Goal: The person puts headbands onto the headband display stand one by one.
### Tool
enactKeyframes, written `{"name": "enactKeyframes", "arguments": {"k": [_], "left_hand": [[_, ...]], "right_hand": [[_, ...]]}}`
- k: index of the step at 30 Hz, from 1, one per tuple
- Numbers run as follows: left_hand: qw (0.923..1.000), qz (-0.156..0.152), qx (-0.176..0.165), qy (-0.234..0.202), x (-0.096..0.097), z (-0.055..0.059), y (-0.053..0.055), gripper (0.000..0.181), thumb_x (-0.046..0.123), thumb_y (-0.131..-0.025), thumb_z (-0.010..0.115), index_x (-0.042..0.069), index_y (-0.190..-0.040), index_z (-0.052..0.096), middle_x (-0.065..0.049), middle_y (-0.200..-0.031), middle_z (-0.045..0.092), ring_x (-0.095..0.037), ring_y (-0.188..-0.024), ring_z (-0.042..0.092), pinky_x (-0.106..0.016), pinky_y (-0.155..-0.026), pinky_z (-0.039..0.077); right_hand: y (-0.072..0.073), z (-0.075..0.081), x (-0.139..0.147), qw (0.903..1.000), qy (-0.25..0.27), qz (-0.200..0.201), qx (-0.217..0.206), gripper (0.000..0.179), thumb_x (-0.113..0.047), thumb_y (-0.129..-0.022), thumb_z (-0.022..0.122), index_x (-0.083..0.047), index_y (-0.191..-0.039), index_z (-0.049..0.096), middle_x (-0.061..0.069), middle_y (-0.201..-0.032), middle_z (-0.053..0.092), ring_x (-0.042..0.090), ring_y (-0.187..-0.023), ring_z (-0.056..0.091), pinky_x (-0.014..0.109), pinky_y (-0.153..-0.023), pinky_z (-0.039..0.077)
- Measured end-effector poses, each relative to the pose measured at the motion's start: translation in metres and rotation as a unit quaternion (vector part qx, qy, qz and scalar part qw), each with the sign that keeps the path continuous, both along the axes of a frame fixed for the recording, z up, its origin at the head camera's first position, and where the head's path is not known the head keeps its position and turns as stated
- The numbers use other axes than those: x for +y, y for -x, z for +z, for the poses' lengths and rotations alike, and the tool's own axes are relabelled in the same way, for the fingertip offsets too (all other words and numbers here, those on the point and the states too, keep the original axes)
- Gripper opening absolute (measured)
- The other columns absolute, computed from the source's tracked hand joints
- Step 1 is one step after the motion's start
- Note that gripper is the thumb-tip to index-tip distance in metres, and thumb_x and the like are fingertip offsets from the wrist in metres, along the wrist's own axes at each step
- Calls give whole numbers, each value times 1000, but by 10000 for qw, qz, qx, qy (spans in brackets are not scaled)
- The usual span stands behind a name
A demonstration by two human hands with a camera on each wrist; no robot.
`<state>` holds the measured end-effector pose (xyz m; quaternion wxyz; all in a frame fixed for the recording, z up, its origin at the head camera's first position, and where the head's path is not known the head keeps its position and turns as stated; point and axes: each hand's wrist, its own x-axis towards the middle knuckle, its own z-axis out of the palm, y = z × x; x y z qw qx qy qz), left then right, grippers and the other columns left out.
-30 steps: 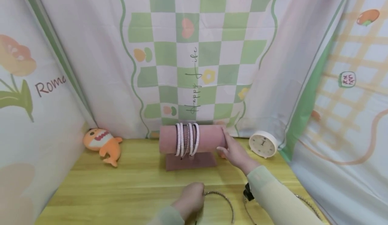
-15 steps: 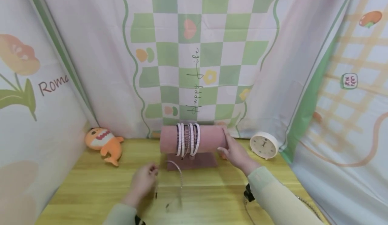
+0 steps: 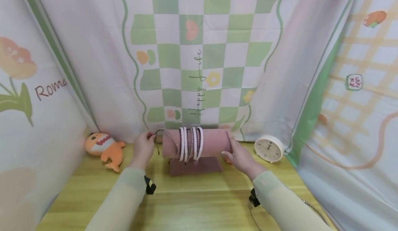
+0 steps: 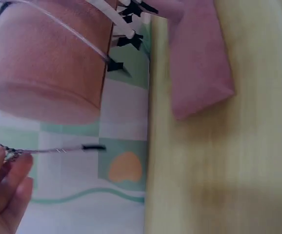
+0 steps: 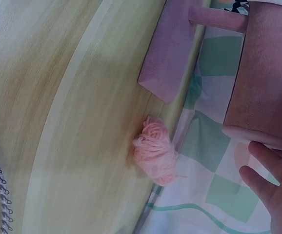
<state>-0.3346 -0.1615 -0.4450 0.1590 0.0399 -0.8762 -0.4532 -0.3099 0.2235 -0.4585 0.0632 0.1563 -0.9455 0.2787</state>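
A pink velvet roll stand [image 3: 214, 142] holds several white and dark headbands [image 3: 187, 142] around its middle. At the roll's left end, my left hand [image 3: 143, 150] pinches one end of a thin beaded headband [image 3: 172, 137]. That headband arches across the roll's left part, left of the others. In the left wrist view, its dark-tipped end [image 4: 93, 147] sticks out past my fingertips, just off the roll's end face. My right hand [image 3: 240, 155] rests against the roll's right end, thumb toward the front and fingers extended along the end.
An orange shark plush [image 3: 104, 149] lies at the back left, and a white round clock [image 3: 269, 148] stands at the back right. Pink yarn [image 5: 154, 152] sits beside the stand's base. Another headband [image 3: 315, 210] lies by my right sleeve. A printed curtain [image 3: 214, 54] hangs behind.
My left hand has carried the thin headband from the table front, up and left, to the roll's left end, where the band now lies over it. The right hand has stayed on the roll.
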Motion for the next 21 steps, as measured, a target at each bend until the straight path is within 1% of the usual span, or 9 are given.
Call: {"name": "enactKeyframes", "arguments": {"k": [2,5,7,9,12,14,17,19,21], "left_hand": [[9995,-10,-16,307,4,2,10,15,12,-99,56,4,-104,68,-13,-103,69,-31,-97,62,-46,-83,50],[9987,-67,-145,490,10,6,21,17,12,-99,56,4,-105,69,-14,-106,68,-32,-99,62,-47,-84,50],[9986,-169,-249,444,14,10,26,18,13,-99,56,4,-106,69,-14,-107,68,-32,-100,62,-47,-85,50],[9984,-361,-358,234,17,15,31,17,12,-98,56,2,-106,69,-16,-108,67,-33,-100,61,-47,-84,51],[9972,-586,-468,11,19,22,37,16,10,-97,58,1,-104,69,-17,-108,67,-34,-101,60,-47,-86,50],[9953,-805,-525,-71,19,25,41,18,6,-96,56,0,-105,71,-18,-111,67,-36,-106,59,-48,-91,48],[9888,-1281,-761,-40,17,24,44,28,5,-98,47,-2,-113,70,-21,-123,63,-38,-120,53,-50,-103,41],[9824,-1598,-967,-69,16,23,44,36,7,-100,40,-3,-123,66,-22,-133,57,-40,-128,47,-52,-108,34],[9770,-1816,-1114,-103,15,24,40,43,12,-102,33,-2,-136,55,-23,-143,48,-41,-135,38,-53,-112,28]], "right_hand": [[-1,1,0,10000,20,3,-14,93,-33,-97,63,-29,-159,-7,24,-155,29,42,-132,42,54,-108,35],[-1,2,-1,10000,25,14,13,94,-33,-97,64,-28,-159,-6,25,-155,30,42,-131,43,53,-108,35],[-2,2,0,10000,5,-12,7,93,-33,-97,64,-28,-159,-6,24,-155,30,42,-131,43,53,-108,35],[-2,2,0,10000,6,-20,-1,93,-33,-97,63,-28,-159,-6,24,-155,29,41,-133,42,52,-109,34],[-2,1,-1,10000,15,-37,-24,93,-33,-97,63,-29,-158,-7,23,-156,28,40,-135,39,52,-110,33],[-1,0,-1,10000,17,-46,-24,93,-33,-97,63,-30,-158,-7,22,-156,28,39,-136,38,51,-110,33],[-1,0,0,10000,27,-39,-13,93,-33,-97,63,-30,-158,-8,23,-156,28,40,-136,38,52,-110,33],[-1,0,0,10000,38,-32,-6,93,-33,-97,63,-30,-158,-8,23,-156,28,40,-135,38,52,-110,33],[-2,0,0,10000,38,-22,10,93,-32,-97,63,-29,-158,-7,23,-156,28,41,-135,39,53,-110,33]]}}
